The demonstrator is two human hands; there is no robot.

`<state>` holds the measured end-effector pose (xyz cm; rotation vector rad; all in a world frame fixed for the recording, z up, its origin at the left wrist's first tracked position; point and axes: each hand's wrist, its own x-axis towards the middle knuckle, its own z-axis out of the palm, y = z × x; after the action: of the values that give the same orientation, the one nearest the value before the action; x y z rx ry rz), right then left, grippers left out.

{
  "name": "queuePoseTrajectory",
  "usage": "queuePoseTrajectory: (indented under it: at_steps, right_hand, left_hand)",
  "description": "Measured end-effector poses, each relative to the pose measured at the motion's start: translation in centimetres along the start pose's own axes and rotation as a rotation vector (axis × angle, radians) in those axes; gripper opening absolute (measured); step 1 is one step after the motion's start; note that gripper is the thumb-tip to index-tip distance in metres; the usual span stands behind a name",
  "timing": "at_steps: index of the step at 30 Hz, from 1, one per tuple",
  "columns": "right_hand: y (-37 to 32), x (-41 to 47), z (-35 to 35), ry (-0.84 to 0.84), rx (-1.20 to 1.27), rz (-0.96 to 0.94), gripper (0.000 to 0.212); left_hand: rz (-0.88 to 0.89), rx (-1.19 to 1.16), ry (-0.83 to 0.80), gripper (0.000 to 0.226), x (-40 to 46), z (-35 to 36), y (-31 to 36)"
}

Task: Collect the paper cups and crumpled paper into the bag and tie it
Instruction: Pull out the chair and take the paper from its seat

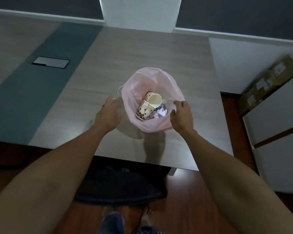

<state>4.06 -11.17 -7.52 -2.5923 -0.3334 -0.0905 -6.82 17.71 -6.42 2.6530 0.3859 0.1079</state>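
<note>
A pink plastic bag (147,78) stands open on the wooden table (142,53). Inside it lie two paper cups with a coffee-bean print (153,100) and crumpled white paper (160,112). A thin white drawstring (119,90) trails from the bag's left rim. My left hand (109,112) hovers just left of the bag with relaxed fingers, holding nothing. My right hand (182,114) is at the bag's right rim, fingers loosely curved beside the plastic; whether it touches the rim is unclear.
A dark recessed cable panel (51,62) sits in the table's grey strip at the left. A black chair (118,183) stands under the near edge. Cardboard boxes (269,81) and white cabinets (277,124) are on the right.
</note>
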Motion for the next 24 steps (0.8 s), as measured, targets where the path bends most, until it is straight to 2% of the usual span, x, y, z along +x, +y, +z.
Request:
queuePoseTrajectory:
  at_steps: [4,9,16,20,24]
  right_hand:
    - [-1.3,-2.9,-0.3,-0.211,0.054,-0.011,0.038]
    - [-3.2,-7.5,-0.9,-0.336,0.053,-0.02,0.037]
    - [-6.2,-15.8,-2.0,-0.319,0.044,-0.05,0.016]
    - [-7.0,-21.0,-2.4,-0.336,0.041,-0.022,0.023]
    - [-7.1,-25.6,-2.3,-0.354,0.024,-0.013,0.034]
  left_hand:
    - [-0.091,-0.006,-0.062,0.069,-4.1,-1.2,-0.3]
    - [-0.11,0.055,-0.066,0.061,-9.3,-2.7,-1.0]
    - [-0.1,0.133,-0.131,0.055,-17.2,-4.6,-3.6]
    - [-0.084,0.171,-0.097,0.049,-22.2,-5.5,-5.2]
    - [-0.04,0.209,0.023,0.033,-26.8,-6.0,-6.1]
